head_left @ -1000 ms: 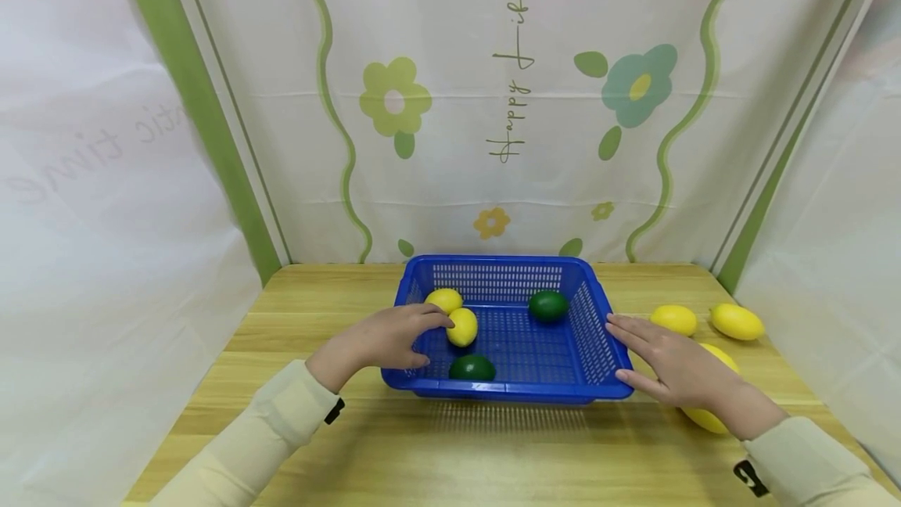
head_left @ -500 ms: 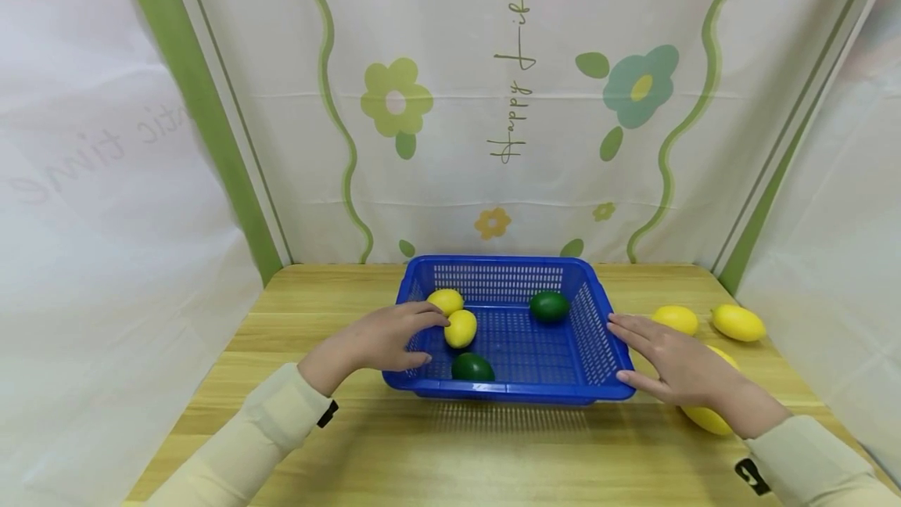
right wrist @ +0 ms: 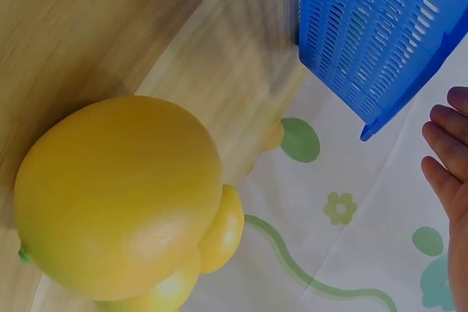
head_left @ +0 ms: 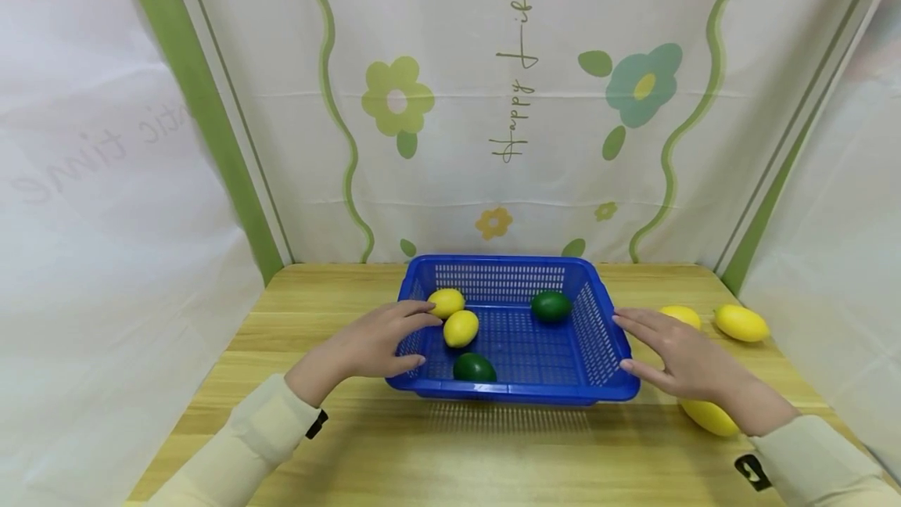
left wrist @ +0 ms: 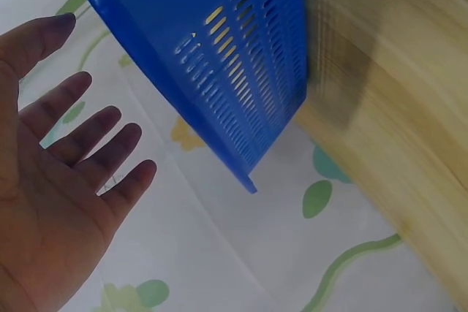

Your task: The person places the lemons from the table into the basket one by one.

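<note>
A blue perforated basket (head_left: 507,390) stands on the table with two lemons (head_left: 461,329) at its left and two dark green, smooth oval fruits (head_left: 551,307) inside. Over the basket's left rim hovers my left hand (head_left: 366,343), fingers loosely extended and thumb apart. The left wrist view shows that hand's palm facing the basket wall, with nothing held. My right hand (head_left: 686,354) is beside the right rim, its fingers fairly straight and holding nothing. In the right wrist view, its visible fingers (right wrist: 447,140) are apart from the basket wall.
Right of the basket lie several yellow oval fruits (head_left: 741,323) on the wooden table (head_left: 338,444); one (head_left: 709,417) is partly under my right hand in view. A large yellow fruit (right wrist: 117,195) looms in the right wrist view. Patterned curtains (head_left: 450,139) enclose the table.
My left hand has drawn back leftward from the nearer lemon, which has turned slightly. My right hand has shifted a little to the right. The basket has hardly moved.
</note>
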A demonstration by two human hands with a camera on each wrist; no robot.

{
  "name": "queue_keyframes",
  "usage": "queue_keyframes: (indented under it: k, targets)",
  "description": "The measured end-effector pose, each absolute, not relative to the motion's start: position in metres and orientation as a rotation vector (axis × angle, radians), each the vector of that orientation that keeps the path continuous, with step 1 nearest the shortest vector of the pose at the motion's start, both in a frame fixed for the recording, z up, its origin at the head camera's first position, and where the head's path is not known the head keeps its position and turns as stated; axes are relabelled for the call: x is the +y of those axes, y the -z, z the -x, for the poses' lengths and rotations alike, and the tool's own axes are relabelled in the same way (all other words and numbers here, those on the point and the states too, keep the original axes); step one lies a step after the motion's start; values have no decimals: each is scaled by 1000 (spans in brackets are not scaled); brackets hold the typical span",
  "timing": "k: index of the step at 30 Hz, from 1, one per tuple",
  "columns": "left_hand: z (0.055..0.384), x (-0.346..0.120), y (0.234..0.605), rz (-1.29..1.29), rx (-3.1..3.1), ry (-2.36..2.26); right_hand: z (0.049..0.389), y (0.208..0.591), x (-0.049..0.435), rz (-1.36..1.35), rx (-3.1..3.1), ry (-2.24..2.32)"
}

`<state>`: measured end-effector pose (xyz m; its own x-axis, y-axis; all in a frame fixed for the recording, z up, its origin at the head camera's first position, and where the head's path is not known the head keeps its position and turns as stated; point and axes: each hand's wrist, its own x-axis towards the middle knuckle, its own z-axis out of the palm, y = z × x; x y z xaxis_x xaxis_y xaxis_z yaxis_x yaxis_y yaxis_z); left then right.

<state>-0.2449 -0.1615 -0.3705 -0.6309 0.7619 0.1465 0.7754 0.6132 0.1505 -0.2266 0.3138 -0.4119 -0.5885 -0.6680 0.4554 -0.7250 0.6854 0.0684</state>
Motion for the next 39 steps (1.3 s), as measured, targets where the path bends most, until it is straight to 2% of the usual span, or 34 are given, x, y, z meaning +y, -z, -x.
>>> queue_keyframes:
  k: [39]
  targets:
    - [228, -217, 416, 1130, -2611, 363, 219, 394, 336, -936, -2391, -215]
